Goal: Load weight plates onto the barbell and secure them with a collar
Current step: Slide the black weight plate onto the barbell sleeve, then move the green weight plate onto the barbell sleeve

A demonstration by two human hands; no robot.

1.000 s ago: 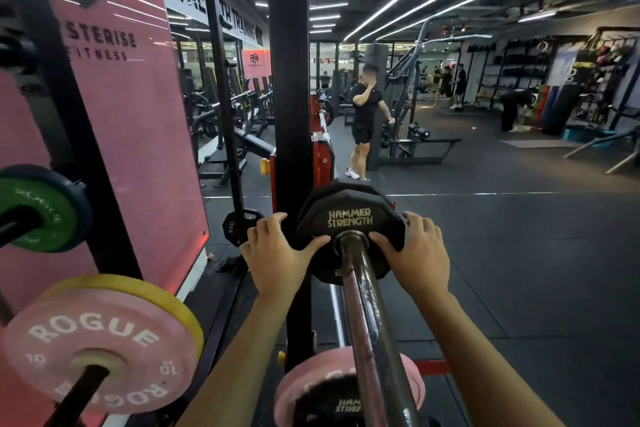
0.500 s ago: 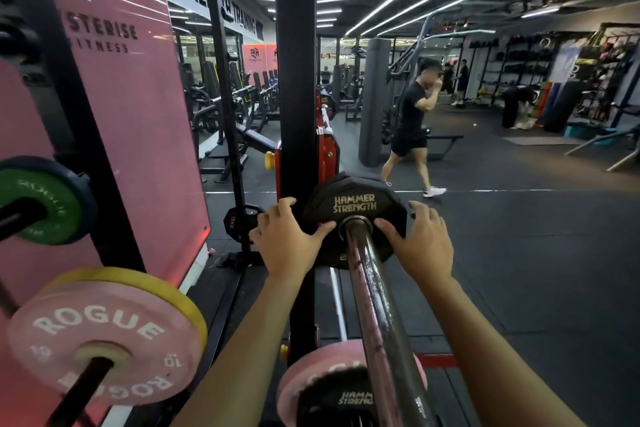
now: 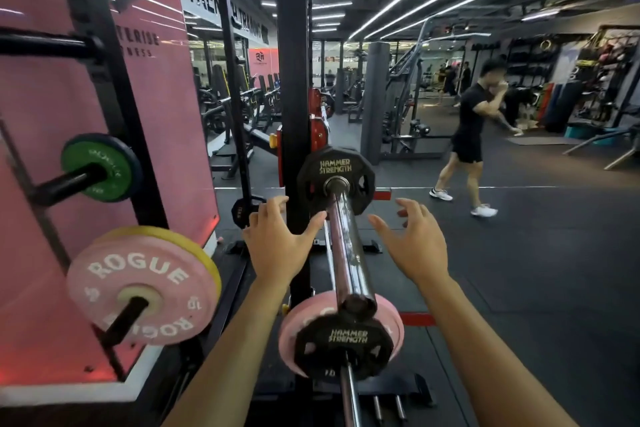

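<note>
A black Hammer Strength plate [image 3: 335,173] sits on the far part of the chrome barbell sleeve [image 3: 346,253], which runs away from me. My left hand [image 3: 277,243] is to the left of the sleeve and my right hand [image 3: 412,243] to its right. Both are open with fingers spread, just short of the plate and holding nothing. My left thumb tip is close to the plate's lower edge. Lower and nearer, a second black Hammer Strength plate [image 3: 343,343] lies against a pink plate [image 3: 294,329]. I see no collar.
A black rack upright [image 3: 292,80] stands just left of the sleeve. Storage pegs on the left carry a pink Rogue plate [image 3: 142,284] and a green plate [image 3: 100,166]. A small black plate [image 3: 242,211] rests near the floor. A person [image 3: 467,135] walks across the rubber floor at right.
Both hands have let go of the black plate and drawn back, fingers spread. The plate stays on the far part of the sleeve. The person in the background has walked to the right.
</note>
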